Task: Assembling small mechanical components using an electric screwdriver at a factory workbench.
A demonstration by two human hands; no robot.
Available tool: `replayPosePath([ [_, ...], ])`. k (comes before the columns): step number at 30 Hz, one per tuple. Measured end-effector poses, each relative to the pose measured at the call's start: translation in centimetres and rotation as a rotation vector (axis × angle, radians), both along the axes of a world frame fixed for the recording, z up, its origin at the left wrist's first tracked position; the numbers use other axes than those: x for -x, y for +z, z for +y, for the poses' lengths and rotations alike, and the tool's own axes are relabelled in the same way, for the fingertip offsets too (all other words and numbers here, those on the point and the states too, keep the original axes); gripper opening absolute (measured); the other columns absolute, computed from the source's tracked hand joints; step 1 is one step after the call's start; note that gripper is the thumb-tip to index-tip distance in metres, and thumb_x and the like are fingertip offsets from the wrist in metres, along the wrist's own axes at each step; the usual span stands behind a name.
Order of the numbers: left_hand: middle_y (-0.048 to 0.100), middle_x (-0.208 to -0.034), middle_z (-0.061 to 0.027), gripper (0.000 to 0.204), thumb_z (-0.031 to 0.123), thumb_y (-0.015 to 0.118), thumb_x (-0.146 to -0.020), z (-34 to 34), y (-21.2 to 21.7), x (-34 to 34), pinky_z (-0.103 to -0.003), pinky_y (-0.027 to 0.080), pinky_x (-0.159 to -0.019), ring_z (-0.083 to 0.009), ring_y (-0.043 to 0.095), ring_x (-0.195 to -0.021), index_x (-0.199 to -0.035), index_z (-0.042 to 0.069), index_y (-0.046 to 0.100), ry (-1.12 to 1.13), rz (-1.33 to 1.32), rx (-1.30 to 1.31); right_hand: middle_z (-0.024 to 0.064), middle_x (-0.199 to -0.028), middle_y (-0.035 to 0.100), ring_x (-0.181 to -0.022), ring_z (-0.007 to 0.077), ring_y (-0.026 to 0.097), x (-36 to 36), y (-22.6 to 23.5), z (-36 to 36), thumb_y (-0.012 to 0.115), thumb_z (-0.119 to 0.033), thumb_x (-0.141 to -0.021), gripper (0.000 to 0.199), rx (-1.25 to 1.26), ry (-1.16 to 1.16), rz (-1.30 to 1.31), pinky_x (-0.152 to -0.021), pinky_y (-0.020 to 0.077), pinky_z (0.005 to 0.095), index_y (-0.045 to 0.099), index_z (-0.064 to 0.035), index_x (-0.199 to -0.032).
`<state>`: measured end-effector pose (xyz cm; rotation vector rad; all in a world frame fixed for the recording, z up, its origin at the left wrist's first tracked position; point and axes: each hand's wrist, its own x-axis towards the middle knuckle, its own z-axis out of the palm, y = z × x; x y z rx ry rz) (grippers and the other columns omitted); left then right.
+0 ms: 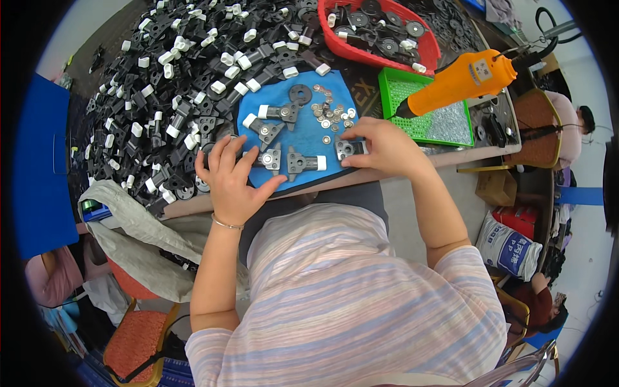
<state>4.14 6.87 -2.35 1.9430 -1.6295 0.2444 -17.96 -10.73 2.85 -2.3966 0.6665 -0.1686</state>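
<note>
At the right of the blue mat (314, 140), my right hand (389, 147) has its thumb and fingers closed around a black plastic bracket (346, 149). My left hand (230, 175) is spread with fingers apart beside another black bracket (270, 159), which has a metal disc on it; its near end is partly hidden by my fingers. Between the hands lies a black bracket with a white cap (305, 163). Two similar white-capped brackets (265, 129) rest farther back, near a round black disc (300, 95). Several small silvery metal discs (334, 116) are scattered on the mat.
A large heap of black brackets with white caps (187, 71) covers the table's left. At the back right stand a red basket (335, 47) of black parts and a green tray (389, 97) of small metal pieces. An orange electric screwdriver (461, 80) hangs over the tray.
</note>
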Motion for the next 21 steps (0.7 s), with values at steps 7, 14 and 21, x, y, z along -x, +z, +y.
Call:
replayPosePath([
  [7, 0.057, -0.111, -0.0052, 0.056, 0.054, 0.074, -0.058, 0.2, 0.0, 0.1, -0.048, 0.015, -0.099, -0.0242, 0.045, -0.113, -0.088, 0.008, 0.066, 0.001, -0.005, 0.021, 0.0067, -0.089, 0.058, -0.079, 0.0259, 0.059, -2.6, -0.6, -1.2, 0.068, -0.013, -0.073, 0.015, 0.224, -0.062, 0.130, -0.069, 0.0471, 0.0351, 0.067, -0.0078, -0.087],
  [14, 0.058, -0.110, -0.0044, 0.056, 0.055, 0.072, -0.060, 0.1, 0.0, 0.0, -0.048, 0.013, -0.101, -0.0244, 0.044, -0.113, -0.088, 0.008, 0.067, -0.004, 0.022, 0.023, 0.0048, -0.093, 0.058, -0.084, 0.0248, 0.059, -3.0, -0.9, -1.2, 0.068, -0.013, -0.072, 0.017, 0.223, -0.073, 0.186, -0.073, 0.0478, 0.0359, 0.068, -0.0092, -0.088],
  [21, 0.058, -0.110, -0.0039, 0.055, 0.055, 0.072, -0.061, 0.2, -0.1, -0.1, -0.048, 0.013, -0.101, -0.0241, 0.044, -0.114, -0.088, 0.007, 0.067, -0.009, 0.035, 0.019, 0.0040, -0.093, 0.057, -0.081, 0.0240, 0.060, -2.9, -0.9, -1.2, 0.069, -0.015, -0.070, 0.018, 0.255, -0.018, 0.195, -0.070, 0.0488, 0.0351, 0.068, -0.0091, -0.087],
])
